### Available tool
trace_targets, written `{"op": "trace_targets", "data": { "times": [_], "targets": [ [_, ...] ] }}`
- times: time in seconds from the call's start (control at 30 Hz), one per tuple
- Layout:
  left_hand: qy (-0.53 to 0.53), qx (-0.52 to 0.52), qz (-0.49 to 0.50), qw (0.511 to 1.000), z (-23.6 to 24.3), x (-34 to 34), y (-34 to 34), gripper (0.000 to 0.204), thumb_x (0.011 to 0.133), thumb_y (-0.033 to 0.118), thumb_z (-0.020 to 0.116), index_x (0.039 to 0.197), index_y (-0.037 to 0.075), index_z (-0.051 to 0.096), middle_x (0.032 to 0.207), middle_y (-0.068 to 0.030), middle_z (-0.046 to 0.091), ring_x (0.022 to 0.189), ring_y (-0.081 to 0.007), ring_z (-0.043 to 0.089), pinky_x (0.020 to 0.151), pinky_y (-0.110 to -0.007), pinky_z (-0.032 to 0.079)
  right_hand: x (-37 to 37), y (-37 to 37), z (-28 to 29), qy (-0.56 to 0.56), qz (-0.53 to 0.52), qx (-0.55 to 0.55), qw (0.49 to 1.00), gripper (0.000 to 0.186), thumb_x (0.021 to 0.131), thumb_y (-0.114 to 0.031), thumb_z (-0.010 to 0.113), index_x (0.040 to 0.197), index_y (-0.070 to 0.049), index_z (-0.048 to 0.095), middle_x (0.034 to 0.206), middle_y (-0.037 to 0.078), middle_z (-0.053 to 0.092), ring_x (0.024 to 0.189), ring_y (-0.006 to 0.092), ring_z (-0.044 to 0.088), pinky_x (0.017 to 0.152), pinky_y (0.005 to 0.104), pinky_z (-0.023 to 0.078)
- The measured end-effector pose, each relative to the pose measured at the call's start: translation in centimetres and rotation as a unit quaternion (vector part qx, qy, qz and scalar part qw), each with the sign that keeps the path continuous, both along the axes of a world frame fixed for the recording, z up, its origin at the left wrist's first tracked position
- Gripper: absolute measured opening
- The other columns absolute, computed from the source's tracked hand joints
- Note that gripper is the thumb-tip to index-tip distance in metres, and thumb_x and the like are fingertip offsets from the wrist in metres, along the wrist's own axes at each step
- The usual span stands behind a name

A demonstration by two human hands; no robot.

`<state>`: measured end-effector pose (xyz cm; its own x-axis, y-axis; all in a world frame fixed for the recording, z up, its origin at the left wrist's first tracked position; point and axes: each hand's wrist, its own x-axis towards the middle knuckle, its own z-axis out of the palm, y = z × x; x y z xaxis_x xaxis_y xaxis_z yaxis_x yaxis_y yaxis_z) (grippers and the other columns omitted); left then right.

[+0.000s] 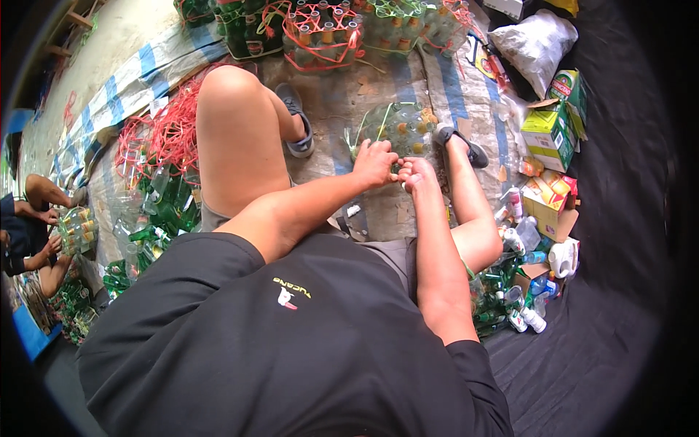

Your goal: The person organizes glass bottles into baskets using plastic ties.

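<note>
Between my lower legs lies a bundle of clear glass bottles point(403, 122) with a pale green plastic strap point(383, 122) around it. My left hand point(376, 164) is at the bundle's near edge, palm down, its fingers bent and pinched together. Close beside it, nearly touching, my right hand point(418, 175) has its fingers curled closed. What sits between the fingertips of both hands is too small to make out. A tuft of loose strap ends point(349, 137) sticks out at the bundle's left side.
Strapped bottle bundles point(320, 33) stand at the far side. Red straps point(164, 124) and green bottles point(171, 200) are heaped left; cartons point(547, 138), a white sack point(535, 44) and plastic bottles point(528, 237) lie right. Another person's hands point(51, 217) hold a bottle bundle point(77, 228) far left.
</note>
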<state>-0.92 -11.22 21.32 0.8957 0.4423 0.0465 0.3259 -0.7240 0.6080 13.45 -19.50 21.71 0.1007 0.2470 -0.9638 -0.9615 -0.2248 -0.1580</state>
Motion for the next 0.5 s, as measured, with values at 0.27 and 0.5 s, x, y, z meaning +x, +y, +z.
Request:
{"op": "trace_targets", "data": {
  "times": [0.27, 0.5],
  "targets": [
    [0.027, 0.017, 0.029, 0.999, 0.7, 0.4, -0.7, 0.04, 0.067, 0.05, 0.074, 0.089, 0.017, 0.073, 0.098, -0.0057, 0.055, 0.108, -0.0257, 0.051, 0.1, -0.047, 0.032, -0.6, -1.3, -0.2, -0.174, 0.141, -0.051, 0.973, 0.014, 0.089, -0.009, 0.05, 0.079, -0.004, 0.058, 0.052, -0.001, 0.037, 0.039, 0.012, 0.032, 0.034, 0.0282, 0.027],
    [0.063, 0.065, -0.017, 0.996, 1.6, 0.2, -0.3, 0.043, 0.068, 0.047, 0.073, 0.096, 0.015, 0.073, 0.104, -0.0066, 0.06, 0.12, -0.0298, 0.047, 0.111, -0.058, 0.02, -2.9, -1.4, 1.8, -0.598, 0.501, -0.232, 0.581, 0.028, 0.084, -0.025, 0.056, 0.089, 0.0, 0.07, 0.097, 0.025, 0.067, 0.097, 0.0402, 0.064, 0.088, 0.0448, 0.05]
  ]
}}
